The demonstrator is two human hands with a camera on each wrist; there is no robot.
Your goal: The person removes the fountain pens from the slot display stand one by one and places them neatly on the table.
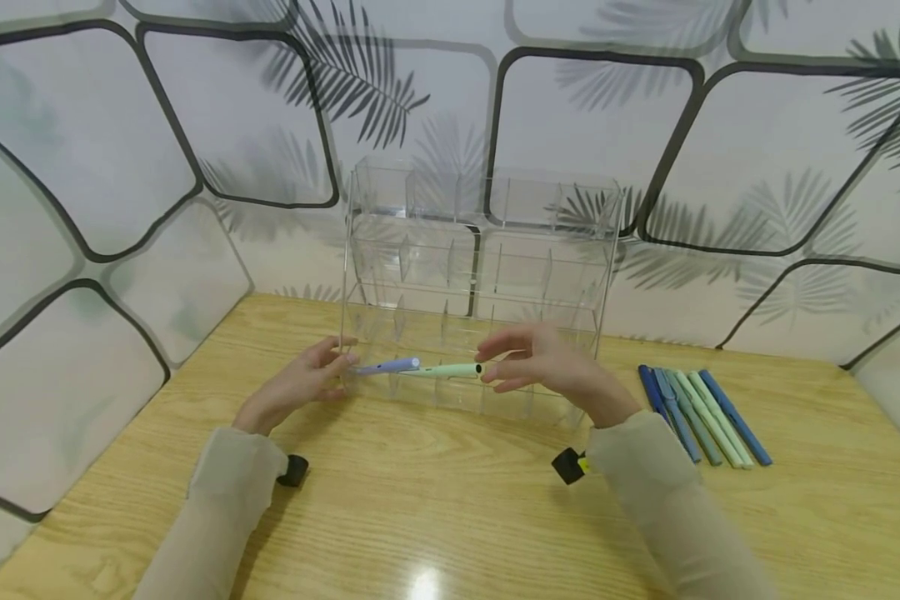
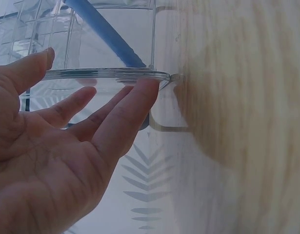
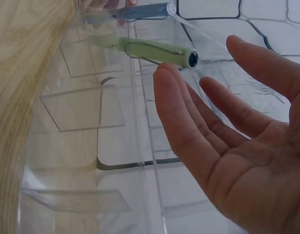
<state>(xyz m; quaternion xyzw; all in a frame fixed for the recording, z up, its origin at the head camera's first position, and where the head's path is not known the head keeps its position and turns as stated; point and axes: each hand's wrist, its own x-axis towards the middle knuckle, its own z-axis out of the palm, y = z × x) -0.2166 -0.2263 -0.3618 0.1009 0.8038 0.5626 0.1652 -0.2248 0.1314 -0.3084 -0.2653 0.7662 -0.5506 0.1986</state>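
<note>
A clear acrylic rack [image 1: 472,250] with several tiers of small compartments stands upright in the middle of the table. In its lowest part lie a lilac-blue pen [image 1: 390,366] and a pale green pen [image 1: 450,371], both slanted and capped, the green one showing a clip in the right wrist view. My left hand [image 1: 303,379] is at the rack's left side, its extended fingertips [image 2: 149,87] against the clear side panel. Just off the green pen's dark cap end, my right hand [image 1: 543,364] hovers with fingers spread loosely and nothing between them.
Several capped pens [image 1: 708,417] in blues and greens lie side by side on the wooden table [image 1: 435,500], right of the rack. Behind the rack rises a patterned wall covering [image 1: 592,142] with dark outlines and leaf prints.
</note>
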